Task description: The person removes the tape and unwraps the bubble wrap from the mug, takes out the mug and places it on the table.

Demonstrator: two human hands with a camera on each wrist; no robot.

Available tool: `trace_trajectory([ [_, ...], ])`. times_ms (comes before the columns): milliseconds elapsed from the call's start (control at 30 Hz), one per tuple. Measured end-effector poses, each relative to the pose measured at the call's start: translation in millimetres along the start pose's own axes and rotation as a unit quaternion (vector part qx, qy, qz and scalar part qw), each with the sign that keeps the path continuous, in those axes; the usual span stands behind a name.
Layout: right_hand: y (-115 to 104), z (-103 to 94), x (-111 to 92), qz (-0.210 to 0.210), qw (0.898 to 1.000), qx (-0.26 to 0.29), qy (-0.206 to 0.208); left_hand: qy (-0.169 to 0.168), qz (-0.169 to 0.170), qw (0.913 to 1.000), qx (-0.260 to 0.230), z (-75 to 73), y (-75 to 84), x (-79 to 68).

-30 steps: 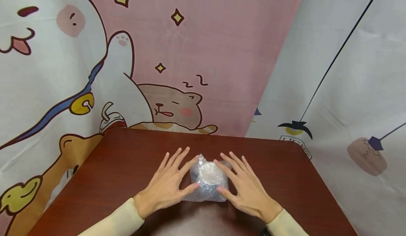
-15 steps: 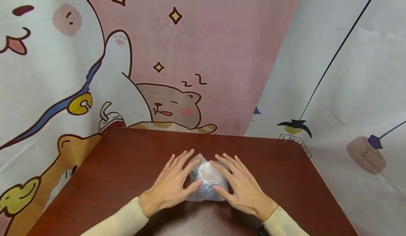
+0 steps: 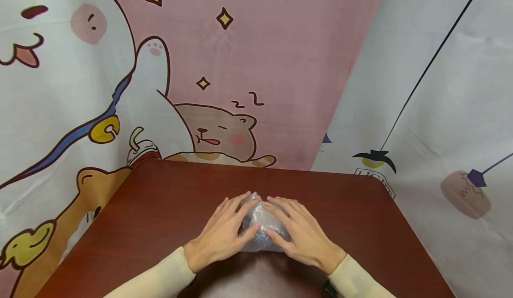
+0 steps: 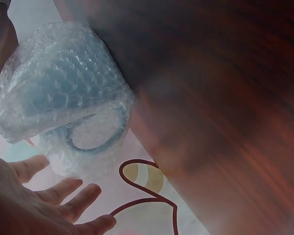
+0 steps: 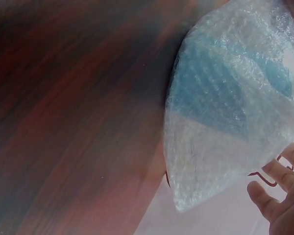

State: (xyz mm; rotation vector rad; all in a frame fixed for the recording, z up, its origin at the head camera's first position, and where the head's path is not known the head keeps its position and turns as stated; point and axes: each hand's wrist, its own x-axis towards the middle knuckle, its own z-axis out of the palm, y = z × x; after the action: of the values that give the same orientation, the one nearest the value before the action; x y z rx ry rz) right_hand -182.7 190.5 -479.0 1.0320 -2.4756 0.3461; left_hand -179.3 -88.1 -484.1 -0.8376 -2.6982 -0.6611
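We see a bubble-wrapped bundle (image 3: 263,226) sitting on the dark reddish-brown table (image 3: 180,195), near the middle of its near part and between 2 bare hands. The left hand (image 3: 224,232) lies along the bundle's left side and the right hand (image 3: 303,234) along its right. On both hands the fingers are spread and gently bent, released rather than clenched, and they grasp nothing; we cannot tell whether any fingertip touches the wrap. From the left wrist, we make out a bluish ring-shaped outline (image 4: 93,148) through the plastic; from the right wrist, a blue patch (image 5: 210,88) shows through it. 2 cream sleeves (image 3: 156,275) reach in from the near edge, with a dark band (image 3: 330,288) at the right wrist. Behind the table hangs a printed backdrop (image 3: 288,66) with a sleeping bear (image 3: 224,131), a yellow bell (image 3: 105,129) and 3 yellow stars (image 3: 225,18).
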Motion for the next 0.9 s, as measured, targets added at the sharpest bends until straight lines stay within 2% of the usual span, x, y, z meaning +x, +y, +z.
trace_trajectory([
  [367, -1, 4.3, 9, -0.021, 0.999, -0.015, 0.022, -0.011, -0.024, 0.9987, -0.044, 0.1, 1.2, 3.2],
  [633, -3, 3.8, 18, -0.021, 0.998, -0.039, 0.048, -0.004, -0.037, 0.9961, -0.08, 2.6, 0.3, 2.0],
  [767, -5, 3.8, 21, -0.014, 0.997, -0.035, 0.061, 0.013, -0.047, 0.993, -0.108, 0.5, 0.0, 0.2],
  [900, -7, 4.9, 20, -0.008, 0.997, -0.029, 0.072, 0.057, -0.053, 0.9909, -0.11, -1.2, -0.8, 0.2],
])
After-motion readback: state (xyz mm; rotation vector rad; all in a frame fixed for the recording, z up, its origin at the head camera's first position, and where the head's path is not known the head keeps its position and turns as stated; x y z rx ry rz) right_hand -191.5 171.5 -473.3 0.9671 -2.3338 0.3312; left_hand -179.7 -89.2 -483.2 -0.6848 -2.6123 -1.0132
